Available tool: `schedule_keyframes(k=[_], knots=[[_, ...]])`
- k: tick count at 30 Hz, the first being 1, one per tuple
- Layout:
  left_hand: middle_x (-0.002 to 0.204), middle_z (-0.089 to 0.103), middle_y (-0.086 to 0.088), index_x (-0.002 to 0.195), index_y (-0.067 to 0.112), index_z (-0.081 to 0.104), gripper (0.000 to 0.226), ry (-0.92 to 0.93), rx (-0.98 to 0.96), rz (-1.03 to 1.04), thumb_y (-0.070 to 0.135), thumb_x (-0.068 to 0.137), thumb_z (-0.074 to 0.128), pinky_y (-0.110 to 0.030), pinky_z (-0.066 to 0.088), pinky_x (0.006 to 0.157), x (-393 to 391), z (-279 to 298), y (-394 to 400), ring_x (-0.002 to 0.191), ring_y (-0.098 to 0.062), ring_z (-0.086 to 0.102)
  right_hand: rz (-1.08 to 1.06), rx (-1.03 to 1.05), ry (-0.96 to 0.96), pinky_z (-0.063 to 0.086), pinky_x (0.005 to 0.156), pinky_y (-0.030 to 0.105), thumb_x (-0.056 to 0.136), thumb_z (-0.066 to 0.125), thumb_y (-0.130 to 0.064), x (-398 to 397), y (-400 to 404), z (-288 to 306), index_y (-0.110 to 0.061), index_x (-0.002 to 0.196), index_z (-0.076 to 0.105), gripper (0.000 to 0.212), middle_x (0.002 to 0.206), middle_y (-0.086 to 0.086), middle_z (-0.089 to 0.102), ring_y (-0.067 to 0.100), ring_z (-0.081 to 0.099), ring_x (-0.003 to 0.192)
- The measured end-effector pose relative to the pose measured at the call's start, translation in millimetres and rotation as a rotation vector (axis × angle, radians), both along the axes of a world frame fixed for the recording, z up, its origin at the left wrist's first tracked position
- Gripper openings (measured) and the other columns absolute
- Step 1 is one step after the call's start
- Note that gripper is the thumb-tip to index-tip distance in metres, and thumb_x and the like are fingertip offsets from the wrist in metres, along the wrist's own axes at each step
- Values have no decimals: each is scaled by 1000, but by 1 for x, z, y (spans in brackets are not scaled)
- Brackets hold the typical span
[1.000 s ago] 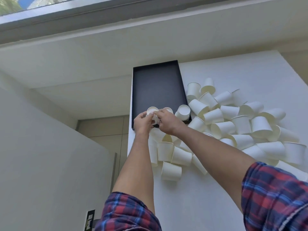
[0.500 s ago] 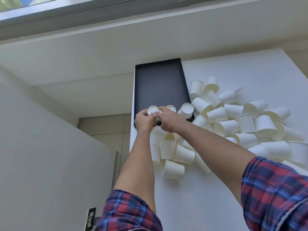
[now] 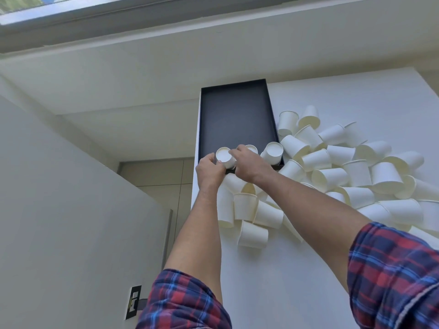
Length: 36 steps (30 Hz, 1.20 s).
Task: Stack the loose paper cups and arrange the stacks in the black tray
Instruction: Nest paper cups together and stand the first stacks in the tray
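both hands, left hand (image 3: 209,168) and right hand (image 3: 247,162), fingers curled on upturned cup (image 3: 224,157), apparently inside black tray (image 3: 235,115).

White tabletop (image 3: 297,269), matte, evenly lit, soft shadows only. Its left edge drops off to a beige tiled floor (image 3: 161,176), large tiles with thin grout lines. Lower left: big white panel (image 3: 71,222), flat and featureless; a vertical metal bar handle (image 3: 167,233) runs along its right edge, so it reads as a door or cabinet front, cannot tell which. Dark wall switch plate (image 3: 133,302) near the bottom, just left of the table edge. Beyond the table: broad white ledge (image 3: 213,55), stepped, with a grey window frame (image 3: 107,22) along the top. Bright daylight through the glass at top left.
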State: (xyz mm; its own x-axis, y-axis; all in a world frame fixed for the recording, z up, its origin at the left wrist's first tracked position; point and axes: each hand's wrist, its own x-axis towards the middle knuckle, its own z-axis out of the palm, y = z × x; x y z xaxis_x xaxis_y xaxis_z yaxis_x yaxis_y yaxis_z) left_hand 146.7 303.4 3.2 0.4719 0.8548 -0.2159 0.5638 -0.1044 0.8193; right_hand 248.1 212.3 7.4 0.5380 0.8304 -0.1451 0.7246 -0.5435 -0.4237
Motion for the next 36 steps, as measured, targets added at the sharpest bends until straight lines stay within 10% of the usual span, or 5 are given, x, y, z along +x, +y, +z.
schedule_keyframes(k=[12,23,36], knots=[[117,58,-7,120,18,65,33,317,376,12,36,92,63,-40,47,91,-61,-11,-55,107,-30,55,310,450,-287,48,60,40,90,66,-23,-64,-109,-23,-10,96,71,14,90,10,63,32,59,73],[126,58,-8,140,32,48,48,546,217,-141,44,94,55,-45,38,99,-99,-24,-105,117,-31,55,400,148,-324,50,66,33,80,73,-42,-109,-174,-40,-20,117,65,45,112,0,68,23,66,83],[129,61,-5,138,33,48,59,356,-82,-105,46,84,70,-37,49,91,-128,-26,-123,112,-25,59,313,-95,-102,42,94,36,89,58,-46,-122,-199,-52,-24,145,33,65,136,1,51,26,54,117]])
